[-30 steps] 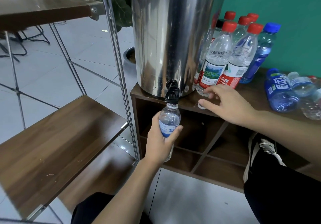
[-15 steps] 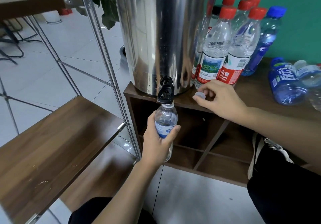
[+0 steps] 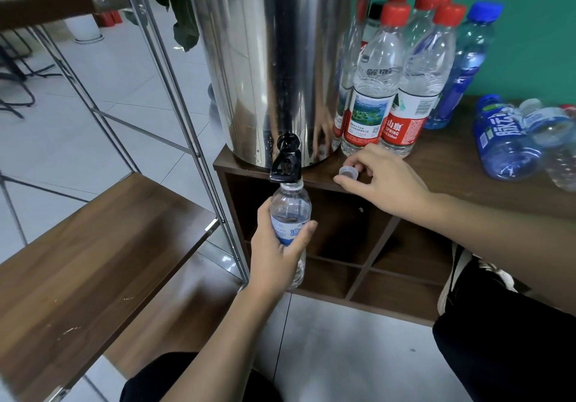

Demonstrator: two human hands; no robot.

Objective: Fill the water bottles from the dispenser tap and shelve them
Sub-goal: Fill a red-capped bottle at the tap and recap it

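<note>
A tall steel water dispenser (image 3: 274,58) stands on a dark wooden cabinet (image 3: 467,183), its black tap (image 3: 286,160) jutting over the front edge. My left hand (image 3: 277,255) grips a small clear bottle (image 3: 290,211) with a blue-white label, held upright with its open mouth right under the tap. My right hand (image 3: 386,180) rests on the cabinet top and pinches the bottle's small clear cap (image 3: 348,171) between thumb and fingers.
Several capped red-top bottles (image 3: 377,90) and a blue one (image 3: 461,71) stand right of the dispenser. Blue bottles (image 3: 501,139) lie on their sides at far right. A metal-framed rack with a wooden shelf (image 3: 93,252) stands at left. My shoe (image 3: 461,277) is by the cabinet.
The view has shifted slightly. My right hand has lifted the cap off the cabinet edge and holds it a little higher and to the right. The left hand keeps the bottle under the tap.
</note>
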